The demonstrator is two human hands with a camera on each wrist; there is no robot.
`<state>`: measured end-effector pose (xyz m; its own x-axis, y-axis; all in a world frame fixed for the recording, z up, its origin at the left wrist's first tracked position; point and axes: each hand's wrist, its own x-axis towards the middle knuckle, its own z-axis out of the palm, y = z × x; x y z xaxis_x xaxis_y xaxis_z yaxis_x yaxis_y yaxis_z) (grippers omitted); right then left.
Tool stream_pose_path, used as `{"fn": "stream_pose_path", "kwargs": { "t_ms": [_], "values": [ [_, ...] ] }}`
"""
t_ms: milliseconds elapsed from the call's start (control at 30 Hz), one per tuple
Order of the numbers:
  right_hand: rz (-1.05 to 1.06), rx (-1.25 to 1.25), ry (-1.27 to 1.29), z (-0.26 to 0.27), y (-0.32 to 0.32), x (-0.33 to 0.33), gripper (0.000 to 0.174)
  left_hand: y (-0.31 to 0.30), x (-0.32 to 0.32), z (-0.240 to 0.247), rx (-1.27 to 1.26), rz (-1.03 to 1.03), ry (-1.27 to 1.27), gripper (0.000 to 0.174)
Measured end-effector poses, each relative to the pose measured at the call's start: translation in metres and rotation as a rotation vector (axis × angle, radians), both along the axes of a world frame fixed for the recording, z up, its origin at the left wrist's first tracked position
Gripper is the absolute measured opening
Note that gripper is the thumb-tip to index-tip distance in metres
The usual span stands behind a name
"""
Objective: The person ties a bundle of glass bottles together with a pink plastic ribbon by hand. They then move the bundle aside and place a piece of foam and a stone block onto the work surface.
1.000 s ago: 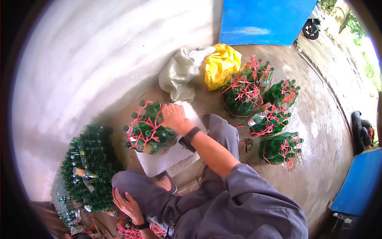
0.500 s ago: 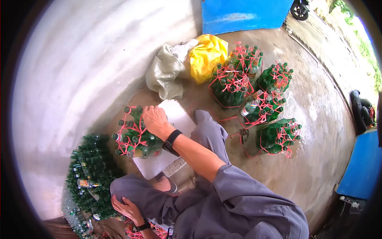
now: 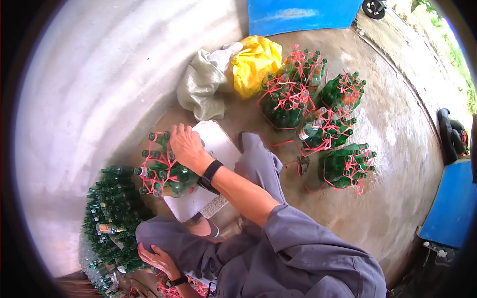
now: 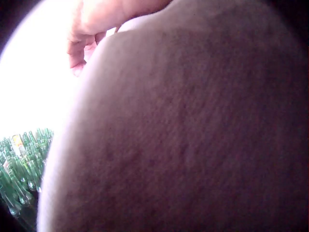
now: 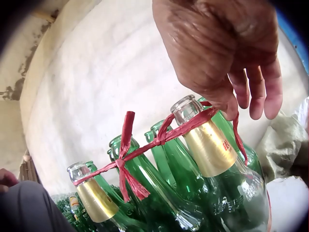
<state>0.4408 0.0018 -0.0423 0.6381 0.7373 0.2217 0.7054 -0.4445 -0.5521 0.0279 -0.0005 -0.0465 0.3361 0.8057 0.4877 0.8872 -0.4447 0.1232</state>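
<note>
A bundle of green and clear glass bottles [image 3: 161, 164], bound at the necks with red plastic string [image 5: 174, 133], stands at the left side of a white board [image 3: 213, 144]. Two bottles in the right wrist view have gold neck labels. My right hand [image 3: 189, 146] is over the bundle's right side. In the right wrist view its thumb [image 5: 229, 108] and forefinger pinch the string beside a clear bottle neck, while the other fingers hang loose. My left hand [image 3: 158, 260] rests on my bent knee [image 3: 161, 231], fingers relaxed and holding nothing.
Several tied bottle bundles [image 3: 343, 166] stand on the floor to the right. A large mass of loose green bottles [image 3: 112, 218] lies along the wall at the left. A pale sack [image 3: 201, 87] and a yellow sack [image 3: 256, 64] slump behind the board, near a blue panel [image 3: 303, 17].
The bundle and my right hand have shifted left relative to the board. My head view has turned slightly. My left hand stays on the knee.
</note>
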Motion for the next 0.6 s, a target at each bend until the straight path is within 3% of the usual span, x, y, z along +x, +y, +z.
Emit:
{"fn": "stream_pose_path", "kwargs": {
  "t_ms": [100, 200, 267, 367, 400, 467, 533, 600],
  "values": [
    [-0.019, 0.056, -0.016, 0.008, -0.006, 0.002, 0.026, 0.003, -0.004, -0.005, -0.007, 0.003, -0.017, 0.042],
    [0.037, 0.056, -0.104, 0.049, -0.039, 0.018, 0.017, 0.000, -0.001, -0.002, -0.017, 0.012, -0.027, 0.042],
    [0.119, 0.073, 0.020, 0.097, -0.087, 0.041, 0.023, 0.000, -0.001, -0.003, -0.017, 0.005, -0.028, 0.042],
    [0.011, 0.352, 0.269, 0.100, -0.162, 0.083, 0.033, -0.003, 0.000, 0.001, -0.031, 0.021, -0.045, 0.041],
    [-0.052, 0.407, 0.379, 0.091, -0.185, 0.098, 0.035, -0.004, 0.003, 0.002, -0.048, 0.040, -0.062, 0.041],
    [-0.205, 0.274, 0.288, 0.057, -0.226, 0.127, 0.027, -0.002, 0.001, 0.001, -0.081, 0.048, -0.086, 0.041],
    [-0.368, -0.120, 0.039, -0.012, -0.260, 0.143, 0.020, -0.002, 0.002, 0.001, -0.112, 0.062, -0.110, 0.042],
    [-0.336, -0.468, 0.034, -0.098, -0.293, 0.143, 0.018, -0.004, 0.008, 0.004, -0.162, 0.053, -0.208, 0.041]
  ]
}}
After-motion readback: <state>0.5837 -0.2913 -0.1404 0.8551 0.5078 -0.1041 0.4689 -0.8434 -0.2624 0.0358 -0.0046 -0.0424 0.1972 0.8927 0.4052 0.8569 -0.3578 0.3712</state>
